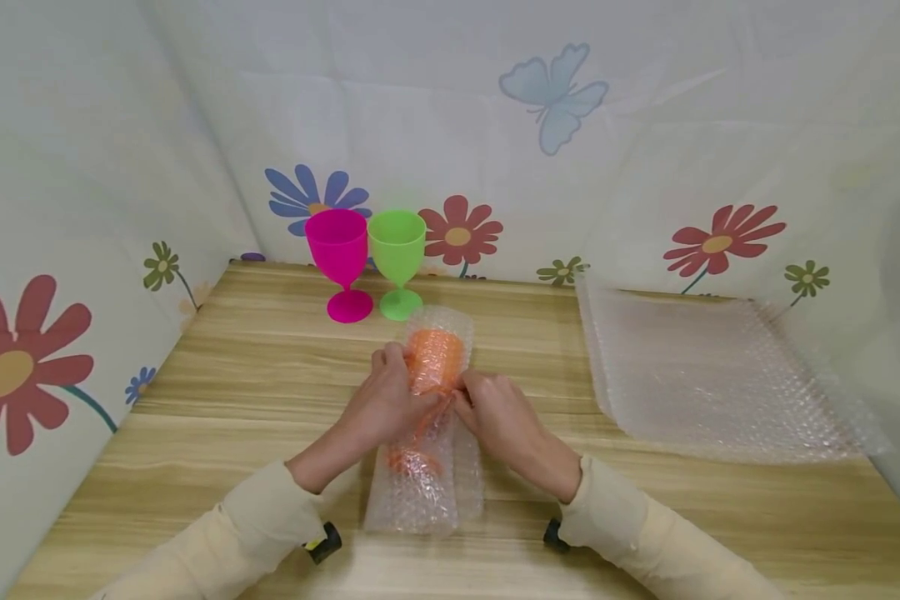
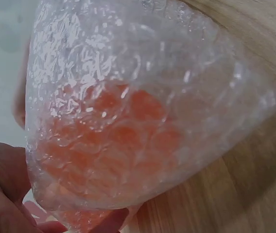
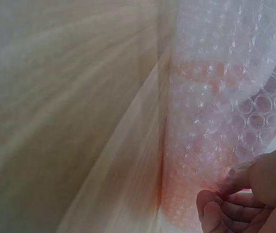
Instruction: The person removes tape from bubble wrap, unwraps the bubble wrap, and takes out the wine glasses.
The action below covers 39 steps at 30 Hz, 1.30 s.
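An orange goblet (image 1: 437,358) lies on the table, rolled in clear bubble wrap (image 1: 416,504), its cup end pointing away from me. My left hand (image 1: 386,396) grips the bundle from the left, its thumb laid across the wrap below the cup. On the other side, my right hand (image 1: 504,421) pinches the wrap's edge between thumb and fingers, as the right wrist view also shows. In the left wrist view, the goblet's foot looks orange through the bubbles (image 2: 113,131), and only part of the left hand (image 2: 2,189) shows.
A magenta goblet (image 1: 337,250) and a green goblet (image 1: 398,250) stand upright side by side behind the bundle. More bubble wrap (image 1: 712,375) lies flat at the right of the wooden table (image 1: 255,383). A flowered cloth (image 1: 420,100) hangs behind and beside the table.
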Each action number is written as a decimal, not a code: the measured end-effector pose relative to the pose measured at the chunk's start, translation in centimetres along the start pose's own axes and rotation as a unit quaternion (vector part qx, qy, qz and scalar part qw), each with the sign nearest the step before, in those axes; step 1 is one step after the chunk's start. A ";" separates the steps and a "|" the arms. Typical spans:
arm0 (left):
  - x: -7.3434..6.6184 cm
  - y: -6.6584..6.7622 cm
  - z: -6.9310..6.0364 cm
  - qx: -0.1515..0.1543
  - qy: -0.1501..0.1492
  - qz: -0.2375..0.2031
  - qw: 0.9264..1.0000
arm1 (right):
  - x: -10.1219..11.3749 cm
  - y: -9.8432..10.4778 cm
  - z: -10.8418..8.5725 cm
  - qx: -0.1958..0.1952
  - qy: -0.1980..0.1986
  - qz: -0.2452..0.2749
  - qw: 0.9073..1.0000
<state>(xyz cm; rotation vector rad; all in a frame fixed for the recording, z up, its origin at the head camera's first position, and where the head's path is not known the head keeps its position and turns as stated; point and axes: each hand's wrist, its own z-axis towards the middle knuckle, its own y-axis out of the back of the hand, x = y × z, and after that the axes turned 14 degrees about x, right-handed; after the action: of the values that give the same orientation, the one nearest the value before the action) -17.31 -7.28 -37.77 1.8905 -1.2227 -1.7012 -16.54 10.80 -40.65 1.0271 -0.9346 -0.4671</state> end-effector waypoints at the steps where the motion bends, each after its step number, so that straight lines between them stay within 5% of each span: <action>1: 0.0 0.0 0.0 -0.001 -0.001 -0.003 1.000 | 0.0 0.0 0.0 0.000 0.000 0.001 1.000; 20: -0.6 -0.1 0.3 -0.016 -0.002 -0.002 1.000 | 0.0 0.4 0.1 -0.029 0.037 -0.010 0.999; 39: -0.9 -0.3 0.4 -0.021 -0.002 0.012 1.000 | 0.7 1.0 1.3 -0.018 0.006 0.042 0.999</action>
<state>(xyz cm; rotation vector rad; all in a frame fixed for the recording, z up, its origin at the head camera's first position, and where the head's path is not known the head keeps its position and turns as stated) -17.46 -6.30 -37.53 1.8413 -1.1958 -1.7061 -17.29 10.10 -39.21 0.9528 -0.9517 -0.4058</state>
